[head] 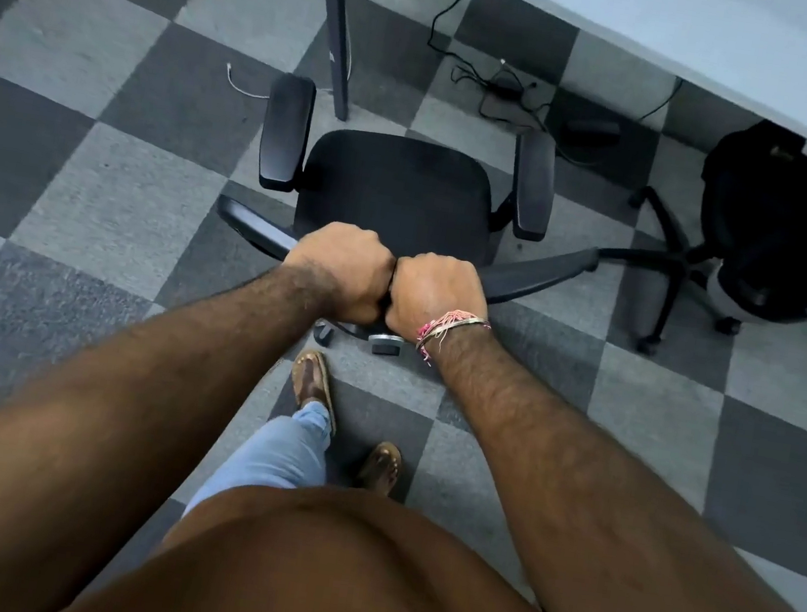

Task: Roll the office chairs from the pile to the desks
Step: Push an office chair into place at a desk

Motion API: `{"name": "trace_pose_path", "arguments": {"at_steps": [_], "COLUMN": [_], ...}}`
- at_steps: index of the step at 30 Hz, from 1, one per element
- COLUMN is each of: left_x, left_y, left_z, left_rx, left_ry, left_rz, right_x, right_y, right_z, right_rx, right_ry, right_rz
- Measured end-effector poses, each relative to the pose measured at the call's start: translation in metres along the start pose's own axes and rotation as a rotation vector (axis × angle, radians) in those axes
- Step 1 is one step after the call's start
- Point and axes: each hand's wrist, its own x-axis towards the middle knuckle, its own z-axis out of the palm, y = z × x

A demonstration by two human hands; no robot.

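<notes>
- The left hand [344, 266] and right hand [437, 292], knuckles touching, both grip the curved top edge of a black office chair [397, 190].
- The chair, with a fabric seat and padded armrests, stands on checkered grey carpet [96, 190], just near of the pale counter [738, 47].
- A second chair [785, 230] sits to the right, partly under that counter.
- Tangled black cables [505, 86] lie on the floor beneath it.
</notes>
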Motion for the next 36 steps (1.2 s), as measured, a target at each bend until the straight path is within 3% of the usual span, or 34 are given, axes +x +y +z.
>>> {"name": "trace_pose_path", "arguments": {"at_steps": [7, 18, 29, 36], "left_x": [-0.020, -0.032, -0.007, 0.051], "left_y": [0.001, -0.052, -0.072, -0.089], "left_z": [0.005, -0.001, -0.007, -0.033], "left_rx": [0.070, 0.137, 0.134, 0.102], "left_ry": [0.017, 0.003, -0.012, -0.025], "left_rz": [0.098, 0.180, 0.250, 0.187], "right_x": [-0.021, 0.001, 0.031, 0.084], "right_y": [-0.022, -0.063, -0.043, -0.008], "right_z": [0.003, -0.010, -0.002, -0.009], "right_rx": [0.003, 0.034, -0.062, -0.059], "right_ry": [-0.003, -0.038, -0.034, -0.023], "right_rz": [0.075, 0.114, 0.030, 0.057]}}
